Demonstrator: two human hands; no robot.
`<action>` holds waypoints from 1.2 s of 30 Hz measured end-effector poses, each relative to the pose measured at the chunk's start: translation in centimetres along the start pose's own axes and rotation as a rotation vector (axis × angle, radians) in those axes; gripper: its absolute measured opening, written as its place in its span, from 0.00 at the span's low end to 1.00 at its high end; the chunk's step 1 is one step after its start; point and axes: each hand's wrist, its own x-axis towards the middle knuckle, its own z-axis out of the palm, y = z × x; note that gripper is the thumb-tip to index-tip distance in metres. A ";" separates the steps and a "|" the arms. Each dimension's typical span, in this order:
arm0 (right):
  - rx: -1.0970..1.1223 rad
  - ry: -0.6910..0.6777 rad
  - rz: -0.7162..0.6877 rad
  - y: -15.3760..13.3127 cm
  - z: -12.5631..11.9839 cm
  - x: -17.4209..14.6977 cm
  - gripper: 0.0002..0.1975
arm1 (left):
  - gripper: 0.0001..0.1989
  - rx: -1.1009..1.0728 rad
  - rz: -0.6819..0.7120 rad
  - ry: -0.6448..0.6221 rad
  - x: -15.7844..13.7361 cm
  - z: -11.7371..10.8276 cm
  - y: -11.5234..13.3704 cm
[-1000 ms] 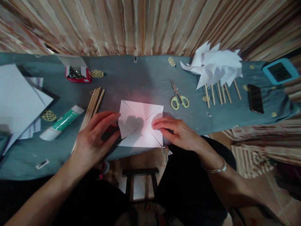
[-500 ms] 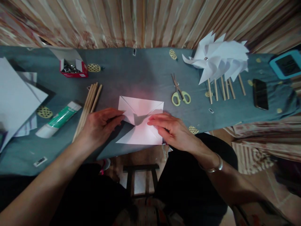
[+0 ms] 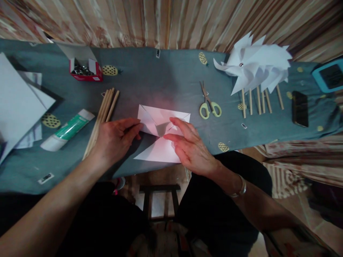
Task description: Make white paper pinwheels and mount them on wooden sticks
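Note:
A white square of paper (image 3: pixel 163 112) with cuts running in from its corners lies at the table's near edge. My left hand (image 3: pixel 115 139) pinches a flap at its left side between thumb and fingers. Over the right part of the paper is my right hand (image 3: pixel 194 148), its fingers apart and the tips touching the paper near the middle. The hand hides the right flap and lower right corner. To the right of the paper, scissors (image 3: pixel 209 107) with light green handles lie slightly spread.
White paper pinwheels (image 3: pixel 259 64) on wooden sticks lie at the back right, near a phone (image 3: pixel 300 109) and a blue-framed device (image 3: pixel 331 75). On the left are wooden sticks (image 3: pixel 103 110), a glue tube (image 3: pixel 68 130), a red box (image 3: pixel 85 70) of metal pieces and paper sheets (image 3: pixel 21 96).
My right hand has moved left over the paper, and its fingers have spread from a tighter hold at the right flap. My left hand keeps its pinch. The whole view has shifted slightly.

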 end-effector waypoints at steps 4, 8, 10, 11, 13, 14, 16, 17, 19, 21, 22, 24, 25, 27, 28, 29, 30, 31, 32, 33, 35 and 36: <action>-0.012 -0.019 -0.004 -0.1 0.0 0.1 0.20 | 0.13 0.038 0.026 0.006 0.1 -0.1 0.0; -0.033 -0.009 -0.015 -0.3 -0.1 0.1 0.20 | 0.12 0.033 0.043 0.001 0.1 0.0 0.0; -0.062 0.018 -0.045 -0.3 -0.1 0.1 0.19 | 0.12 0.040 0.039 0.000 0.1 0.0 0.0; -0.084 0.028 -0.063 -0.3 -0.1 0.0 0.19 | 0.13 0.048 0.036 -0.001 0.1 0.0 0.1; -0.144 0.021 -0.098 -0.3 -0.1 0.0 0.18 | 0.13 0.059 0.036 0.002 0.2 0.0 0.1; -0.178 0.007 -0.115 -0.3 0.0 0.0 0.18 | 0.13 0.063 0.042 0.002 0.2 0.0 0.1; -0.243 -0.027 -0.138 -0.4 0.1 0.1 0.17 | 0.13 0.072 0.059 -0.004 0.2 -0.1 0.1; -0.267 -0.044 -0.143 -0.5 0.1 0.1 0.17 | 0.12 0.075 0.065 -0.005 0.2 -0.1 0.1; -0.293 -0.071 -0.138 -0.7 0.1 0.3 0.17 | 0.12 0.080 0.066 -0.007 0.2 -0.1 0.1; -0.301 -0.087 -0.126 -0.8 0.0 0.4 0.17 | 0.12 0.076 0.059 -0.012 0.2 -0.1 0.2; -0.300 -0.089 -0.124 -0.9 0.0 0.4 0.17 | 0.12 0.071 0.055 -0.014 0.2 -0.1 0.2; -0.296 -0.081 -0.124 -0.9 0.0 0.4 0.17 | 0.12 0.059 0.047 -0.010 0.2 -0.1 0.3; -0.295 -0.077 -0.126 -0.9 0.0 0.4 0.17 | 0.11 0.056 0.041 -0.006 0.2 0.0 0.3; -0.296 -0.060 -0.131 -0.9 0.0 0.3 0.16 | 0.11 0.059 0.033 -0.003 0.2 0.0 0.3; -0.302 -0.049 -0.135 -0.9 0.0 0.3 0.15 | 0.11 0.064 0.031 -0.003 0.2 0.0 0.3; -0.312 -0.040 -0.141 -0.8 0.0 0.3 0.15 | 0.11 0.068 0.028 -0.003 0.3 0.0 0.3; -0.324 -0.030 -0.147 -0.8 0.0 0.3 0.14 | 0.11 0.071 0.024 -0.005 0.3 0.0 0.3; -0.338 -0.021 -0.153 -0.8 0.0 0.3 0.14 | 0.11 0.072 0.018 -0.004 0.3 0.0 0.4; -0.348 -0.015 -0.158 -0.8 0.0 0.3 0.13 | 0.11 0.072 0.010 -0.005 0.3 0.0 0.4; -0.353 -0.014 -0.160 -0.9 0.0 0.3 0.13 | 0.11 0.072 0.002 -0.007 0.3 -0.1 0.5; -0.348 -0.014 -0.155 -0.9 0.0 0.4 0.13 | 0.12 0.074 -0.001 -0.013 0.2 -0.1 0.5; -0.343 -0.012 -0.149 -1.0 0.1 0.4 0.13 | 0.12 0.076 0.007 -0.009 0.2 -0.1 0.6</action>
